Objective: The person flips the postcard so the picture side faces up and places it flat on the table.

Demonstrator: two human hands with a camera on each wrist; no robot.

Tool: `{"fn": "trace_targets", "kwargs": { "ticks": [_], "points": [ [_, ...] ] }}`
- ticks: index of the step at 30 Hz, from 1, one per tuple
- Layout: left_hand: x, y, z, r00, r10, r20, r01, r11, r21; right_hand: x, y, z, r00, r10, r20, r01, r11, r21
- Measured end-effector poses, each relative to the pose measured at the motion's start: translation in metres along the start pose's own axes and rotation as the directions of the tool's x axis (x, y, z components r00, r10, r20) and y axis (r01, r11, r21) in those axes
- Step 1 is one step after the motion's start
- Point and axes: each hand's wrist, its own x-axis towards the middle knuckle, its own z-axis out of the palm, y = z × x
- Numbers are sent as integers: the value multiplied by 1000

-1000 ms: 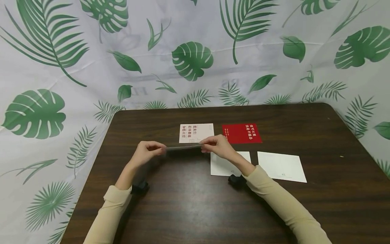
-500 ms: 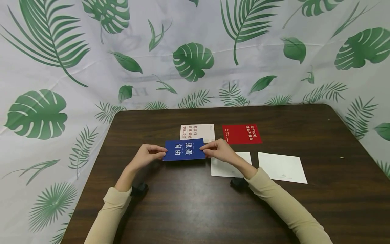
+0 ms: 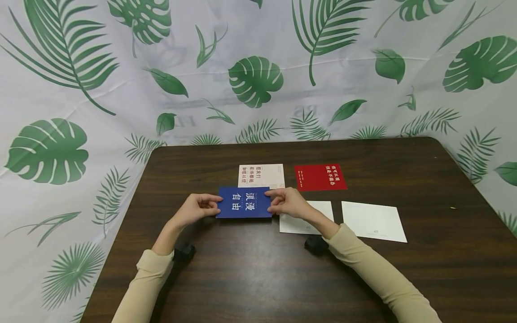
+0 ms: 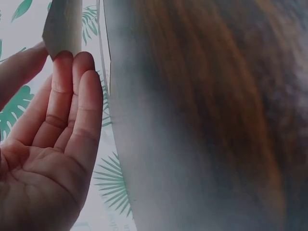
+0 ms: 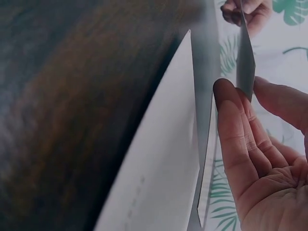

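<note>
A blue card (image 3: pixel 244 202) with white characters is stretched between my two hands in the head view, its printed face up. My left hand (image 3: pixel 195 207) pinches the left short edge between thumb and fingers. At the opposite edge, my right hand (image 3: pixel 288 202) pinches the card the same way. In the left wrist view the card's pale underside (image 4: pixel 66 29) rises above the fingertips. The right wrist view catches the card edge-on (image 5: pixel 246 62) above the tabletop. Behind it, a pale card with red characters (image 3: pixel 260 175) is partly covered by the blue one.
On the dark wooden table (image 3: pixel 250 278) a red card (image 3: pixel 320 176) lies beyond my right hand. A white card (image 3: pixel 294 225) is partly under my right forearm, with another white card (image 3: pixel 373 220) to its right. A leaf-patterned cloth (image 3: pixel 202 89) hangs behind the table.
The blue card, seen edge-on a second ago, has tipped so its printed face shows, and has come slightly nearer. Both hands keep their pinch; the other cards stay put.
</note>
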Motion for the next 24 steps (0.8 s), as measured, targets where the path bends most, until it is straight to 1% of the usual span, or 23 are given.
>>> {"fn": "trace_targets", "kwargs": {
  "ticks": [5, 11, 14, 19, 24],
  "points": [
    [-1, -1, 1, 1000, -2, 18, 2, 1000, 2, 0, 1, 3, 999, 32, 12, -32, 999, -13],
    [0, -3, 2, 998, 2, 56, -3, 1000, 19, -2, 0, 6, 997, 69, 27, -69, 998, 5],
    [0, -4, 2, 997, 3, 79, -6, 999, 33, -3, 1, 6, 997, 64, 36, -63, 998, -3],
    [0, -4, 2, 993, -23, 113, 19, 999, 36, -2, 3, 7, 998, 45, 37, -44, 998, -45],
    [1, -4, 2, 989, -50, 136, 42, 997, 59, -2, 2, 7, 997, 64, 48, -61, 996, -61]
  ]
}}
